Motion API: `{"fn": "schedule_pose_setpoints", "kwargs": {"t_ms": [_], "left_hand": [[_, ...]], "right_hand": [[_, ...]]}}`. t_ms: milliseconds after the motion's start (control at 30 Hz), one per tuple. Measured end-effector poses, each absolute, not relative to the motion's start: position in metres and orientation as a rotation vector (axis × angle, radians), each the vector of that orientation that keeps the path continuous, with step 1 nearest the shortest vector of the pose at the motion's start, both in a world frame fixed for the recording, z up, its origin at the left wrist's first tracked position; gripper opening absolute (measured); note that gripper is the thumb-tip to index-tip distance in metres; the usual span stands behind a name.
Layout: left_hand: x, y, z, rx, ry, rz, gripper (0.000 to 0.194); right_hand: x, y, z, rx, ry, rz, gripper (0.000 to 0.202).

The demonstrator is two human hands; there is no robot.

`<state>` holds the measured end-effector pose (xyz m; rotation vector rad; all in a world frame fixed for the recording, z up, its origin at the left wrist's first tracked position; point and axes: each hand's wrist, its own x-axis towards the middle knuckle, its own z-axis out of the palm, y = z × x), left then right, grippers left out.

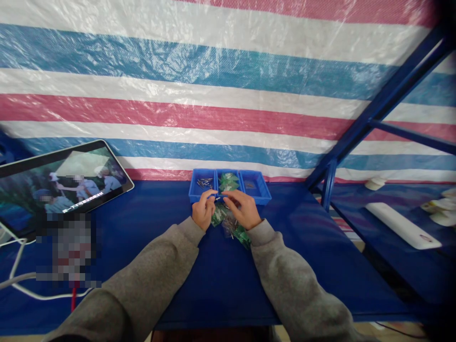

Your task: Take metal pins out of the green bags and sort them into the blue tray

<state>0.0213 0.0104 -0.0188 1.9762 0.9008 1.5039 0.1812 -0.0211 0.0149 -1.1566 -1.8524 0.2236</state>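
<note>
My left hand (pixel 204 209) is closed, its fingers curled and its thumb and forefinger together at the front edge of a blue three-part bin (pixel 264 191). Something small and pale shows at its fingertips, too small to name. Facing it, my right hand (pixel 245 208) has thumb and forefinger close together, pointing left; whatever is between them is hidden. The bin's left compartment holds loose metal screws (pixel 205 183), the middle one green packets (pixel 228 180), the right one a few small greyish pieces (pixel 250 185). Below my hands lie green packets (pixel 218 216) and a clear bag of small parts (pixel 229 225).
A tablet (pixel 67 185) playing a video leans at the left, with white cables (pixel 39 297) and a blurred object (pixel 73 247) before it. Blue metal framing (pixel 370 121) rises at the right. Beyond it lies a long white object (pixel 402 225). A striped sheet (pixel 228 114) hangs behind.
</note>
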Motion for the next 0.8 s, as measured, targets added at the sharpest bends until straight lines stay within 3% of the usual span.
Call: {"fn": "schedule_pose_setpoints", "kwargs": {"t_ms": [800], "left_hand": [[0.0208,0.0106,-0.0211,1.966,0.877,1.5,0.032]], "right_hand": [[0.1801,-0.0218,0.0152,-1.136,-1.896,0.237,0.024]]}}
